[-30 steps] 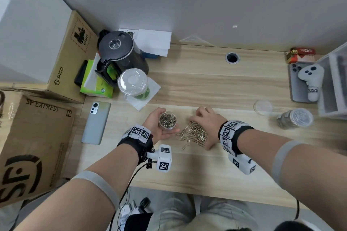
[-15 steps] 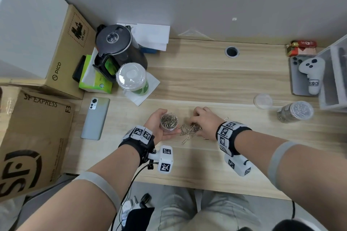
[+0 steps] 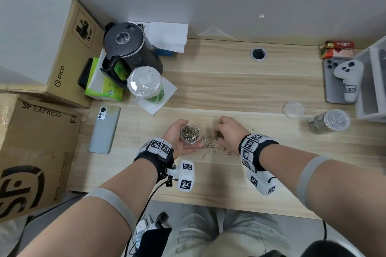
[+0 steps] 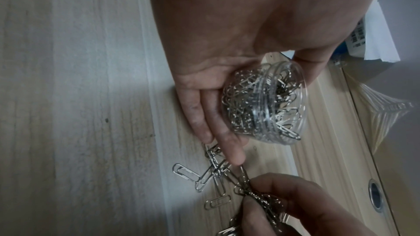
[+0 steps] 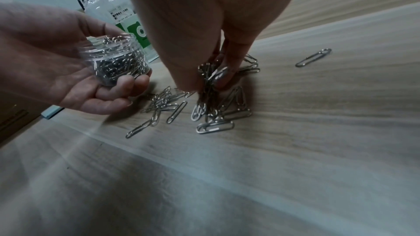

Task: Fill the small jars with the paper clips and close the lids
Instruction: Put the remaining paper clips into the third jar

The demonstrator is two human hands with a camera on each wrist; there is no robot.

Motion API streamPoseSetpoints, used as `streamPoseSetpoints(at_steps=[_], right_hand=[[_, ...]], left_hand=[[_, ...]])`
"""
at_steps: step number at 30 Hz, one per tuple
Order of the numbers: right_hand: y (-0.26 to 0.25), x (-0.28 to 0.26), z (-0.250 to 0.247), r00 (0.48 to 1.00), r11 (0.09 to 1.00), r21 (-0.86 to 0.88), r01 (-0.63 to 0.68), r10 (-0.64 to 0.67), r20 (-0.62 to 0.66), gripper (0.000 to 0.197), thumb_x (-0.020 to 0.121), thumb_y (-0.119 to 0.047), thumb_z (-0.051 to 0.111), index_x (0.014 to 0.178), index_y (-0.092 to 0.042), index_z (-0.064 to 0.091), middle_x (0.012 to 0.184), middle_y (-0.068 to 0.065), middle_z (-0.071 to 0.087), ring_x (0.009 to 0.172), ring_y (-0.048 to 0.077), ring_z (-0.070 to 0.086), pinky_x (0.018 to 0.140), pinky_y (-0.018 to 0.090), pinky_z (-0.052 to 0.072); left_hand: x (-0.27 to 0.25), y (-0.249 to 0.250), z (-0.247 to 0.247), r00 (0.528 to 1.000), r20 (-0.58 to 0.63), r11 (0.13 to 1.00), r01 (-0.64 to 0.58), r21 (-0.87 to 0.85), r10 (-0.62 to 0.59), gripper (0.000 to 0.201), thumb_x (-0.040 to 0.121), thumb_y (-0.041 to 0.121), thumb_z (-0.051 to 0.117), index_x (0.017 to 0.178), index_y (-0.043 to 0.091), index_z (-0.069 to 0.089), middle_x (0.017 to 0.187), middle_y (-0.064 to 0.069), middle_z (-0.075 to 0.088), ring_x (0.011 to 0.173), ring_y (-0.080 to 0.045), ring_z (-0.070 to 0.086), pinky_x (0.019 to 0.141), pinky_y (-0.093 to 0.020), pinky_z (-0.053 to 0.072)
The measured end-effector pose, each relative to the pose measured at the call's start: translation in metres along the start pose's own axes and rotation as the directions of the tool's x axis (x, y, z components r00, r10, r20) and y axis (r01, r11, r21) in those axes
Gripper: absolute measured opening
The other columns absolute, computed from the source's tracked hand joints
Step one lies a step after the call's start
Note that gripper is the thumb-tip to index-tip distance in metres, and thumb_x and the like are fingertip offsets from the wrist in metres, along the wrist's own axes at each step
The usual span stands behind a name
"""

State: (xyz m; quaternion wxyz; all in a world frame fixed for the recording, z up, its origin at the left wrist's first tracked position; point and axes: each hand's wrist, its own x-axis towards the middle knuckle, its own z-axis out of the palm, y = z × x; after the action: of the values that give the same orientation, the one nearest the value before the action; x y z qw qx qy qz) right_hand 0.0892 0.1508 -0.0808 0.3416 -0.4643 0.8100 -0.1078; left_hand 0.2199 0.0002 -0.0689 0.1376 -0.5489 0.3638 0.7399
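Note:
A small clear jar (image 3: 190, 133) (image 4: 264, 103) (image 5: 115, 60), open and nearly full of paper clips, sits in my left hand (image 3: 179, 139), whose fingers and thumb curl round it just above the table. Right beside it my right hand (image 3: 226, 131) (image 5: 211, 76) pinches a bunch of paper clips (image 5: 210, 73) (image 4: 261, 198) between thumb and fingers, lifted a little off the loose pile (image 3: 211, 145) (image 5: 204, 112) on the wood. A single clip (image 5: 313, 57) lies apart to the right. A second jar (image 3: 329, 121), closed and full of clips, stands at the right, with a clear lid (image 3: 293, 109) lying beside it.
A black kettle (image 3: 130, 52), a lidded plastic cup (image 3: 146, 84) on a napkin and a grey phone (image 3: 104, 129) lie at the left. Cardboard boxes (image 3: 31, 142) border the left edge. A white controller (image 3: 348, 78) and a clear organiser (image 3: 373, 81) stand at the right.
My right hand has drawn its fingers together over the pile and gathered a bunch of clips, lifting them slightly. The left hand holds the jar in the same place.

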Motion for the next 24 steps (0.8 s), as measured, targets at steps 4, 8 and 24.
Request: streamPoseSetpoints(at_steps=[4, 8, 24], right_hand=[[0.000, 0.001, -0.005, 1.000, 1.000, 0.012, -0.005, 0.005, 0.008, 0.020, 0.080, -0.004, 0.061, 0.096, -0.011, 0.070, 0.102, 0.011, 0.056, 0.097, 0.031, 0.055, 0.084, 0.034, 0.045], [0.001, -0.001, -0.011, 0.999, 0.998, 0.052, -0.036, 0.037, -0.009, 0.021, 0.078, -0.003, 0.061, 0.094, -0.012, 0.071, 0.100, 0.008, 0.059, 0.093, 0.027, 0.059, 0.080, 0.030, 0.047], [-0.044, -0.004, -0.045, 0.981, 0.954, 0.281, 0.101, -0.049, -0.188, 0.024, 0.080, -0.006, 0.065, 0.099, -0.017, 0.074, 0.105, 0.003, 0.063, 0.093, 0.018, 0.059, 0.084, 0.032, 0.050]], left_hand=[[0.001, 0.002, 0.003, 1.000, 0.007, 1.000, 0.008, 0.002, -0.008, 0.045, 0.097, 0.043, 0.044, 0.115, 0.005, 0.060, 0.089, -0.017, 0.073, 0.082, -0.037, 0.071, 0.098, -0.044, 0.052], [0.001, 0.004, 0.006, 1.000, 0.001, 1.000, 0.011, 0.013, -0.011, 0.048, 0.097, 0.043, 0.044, 0.117, 0.003, 0.060, 0.088, -0.018, 0.073, 0.081, -0.036, 0.071, 0.094, -0.042, 0.053], [-0.006, 0.013, 0.039, 0.998, 0.054, 0.995, -0.032, 0.096, 0.027, 0.044, 0.099, 0.042, 0.041, 0.108, 0.007, 0.066, 0.080, -0.015, 0.072, 0.071, -0.031, 0.070, 0.092, -0.047, 0.057]])
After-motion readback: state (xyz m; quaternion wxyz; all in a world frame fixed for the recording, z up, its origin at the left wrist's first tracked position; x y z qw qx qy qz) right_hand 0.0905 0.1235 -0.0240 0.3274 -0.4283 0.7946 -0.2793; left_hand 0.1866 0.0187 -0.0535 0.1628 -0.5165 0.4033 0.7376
